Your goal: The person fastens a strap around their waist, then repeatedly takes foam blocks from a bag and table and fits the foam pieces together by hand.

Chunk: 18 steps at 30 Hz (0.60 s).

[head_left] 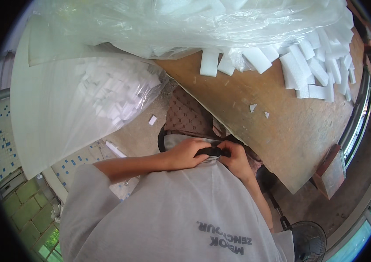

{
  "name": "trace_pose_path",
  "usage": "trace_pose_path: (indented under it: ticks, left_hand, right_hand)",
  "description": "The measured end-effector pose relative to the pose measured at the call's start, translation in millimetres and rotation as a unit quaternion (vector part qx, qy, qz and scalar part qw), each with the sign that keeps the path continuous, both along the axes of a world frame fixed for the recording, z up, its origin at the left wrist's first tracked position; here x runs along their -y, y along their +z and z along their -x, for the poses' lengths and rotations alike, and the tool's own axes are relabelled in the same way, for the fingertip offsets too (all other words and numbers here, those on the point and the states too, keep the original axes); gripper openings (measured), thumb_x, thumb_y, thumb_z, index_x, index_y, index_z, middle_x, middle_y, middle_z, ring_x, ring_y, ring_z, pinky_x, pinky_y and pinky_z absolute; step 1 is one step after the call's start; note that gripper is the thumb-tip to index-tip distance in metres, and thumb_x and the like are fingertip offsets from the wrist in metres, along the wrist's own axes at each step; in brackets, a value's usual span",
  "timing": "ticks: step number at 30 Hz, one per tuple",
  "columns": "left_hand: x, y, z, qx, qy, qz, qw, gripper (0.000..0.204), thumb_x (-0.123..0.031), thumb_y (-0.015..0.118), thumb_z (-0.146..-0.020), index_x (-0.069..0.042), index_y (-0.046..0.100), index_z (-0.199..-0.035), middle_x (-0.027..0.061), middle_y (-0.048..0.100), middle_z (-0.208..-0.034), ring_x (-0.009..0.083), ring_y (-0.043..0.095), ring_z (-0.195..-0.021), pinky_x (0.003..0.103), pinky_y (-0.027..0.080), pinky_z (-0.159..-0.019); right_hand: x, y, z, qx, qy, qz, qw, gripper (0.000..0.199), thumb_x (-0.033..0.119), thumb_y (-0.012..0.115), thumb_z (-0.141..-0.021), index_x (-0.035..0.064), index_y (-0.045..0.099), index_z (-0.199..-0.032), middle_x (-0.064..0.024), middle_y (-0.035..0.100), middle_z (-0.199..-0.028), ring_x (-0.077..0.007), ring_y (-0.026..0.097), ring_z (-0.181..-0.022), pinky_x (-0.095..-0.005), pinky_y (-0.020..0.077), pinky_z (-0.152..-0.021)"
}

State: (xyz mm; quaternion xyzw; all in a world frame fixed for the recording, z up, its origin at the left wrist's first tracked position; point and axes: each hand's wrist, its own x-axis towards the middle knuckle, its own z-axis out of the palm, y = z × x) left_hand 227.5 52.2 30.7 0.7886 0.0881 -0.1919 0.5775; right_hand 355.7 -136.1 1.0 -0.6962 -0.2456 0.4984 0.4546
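At my waist, over the front of a grey shirt [172,201], my left hand [189,153] is closed on one end of a black strap [211,151]. My right hand [236,160] pinches the other end, close to the left one. Whether a buckle sits on the strap cannot be made out, as the fingers cover much of it. Below the hands hangs brown patterned cloth [187,114], beside the edge of a brown board table [299,144].
White foam blocks [296,70] lie piled on the table's far right, partly under clear plastic sheeting [185,30]. A clear bag of small foam pieces [120,91] stands at left. One foam piece [152,120] is on the floor. A black fan [309,240] stands at lower right.
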Motion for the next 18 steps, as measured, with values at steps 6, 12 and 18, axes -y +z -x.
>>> trace_pose_path:
  ticks: [6, 12, 18]
  left_hand:
    - [2, 3, 7, 0.008, 0.039, -0.010, 0.999, 0.037, -0.016, 0.070, -0.084, 0.000, 0.063, -0.117, 0.0190, 0.064, -0.110, 0.0342, 0.062, -0.101, 0.039, 0.050, -0.088]
    - [-6, 11, 13, -0.030, 0.057, -0.036, 0.997, 0.035, -0.017, 0.071, -0.083, 0.001, 0.065, -0.112, 0.0186, 0.066, -0.108, 0.0320, 0.064, -0.101, 0.037, 0.050, -0.089]
    - [-4, 7, 14, -0.023, 0.069, -0.005, 0.997, 0.034, -0.018, 0.071, -0.082, 0.001, 0.065, -0.110, 0.0182, 0.067, -0.109, 0.0303, 0.065, -0.102, 0.036, 0.051, -0.089]
  right_hand:
    - [-4, 12, -2, 0.041, 0.039, -0.014, 0.998, 0.028, 0.005, 0.068, -0.068, -0.0023, 0.063, -0.095, -0.0180, 0.065, -0.083, -0.0290, 0.064, -0.078, -0.0366, 0.0501, -0.074]
    - [-6, 14, 0, 0.034, 0.043, -0.004, 0.998, 0.026, 0.004, 0.068, -0.069, -0.0022, 0.063, -0.094, -0.0176, 0.065, -0.082, -0.0302, 0.064, -0.077, -0.0373, 0.0499, -0.074]
    - [-7, 17, -3, 0.037, 0.060, -0.010, 0.997, 0.028, 0.006, 0.067, -0.069, -0.0019, 0.064, -0.095, -0.0191, 0.065, -0.085, -0.0328, 0.064, -0.080, -0.0380, 0.0497, -0.074]
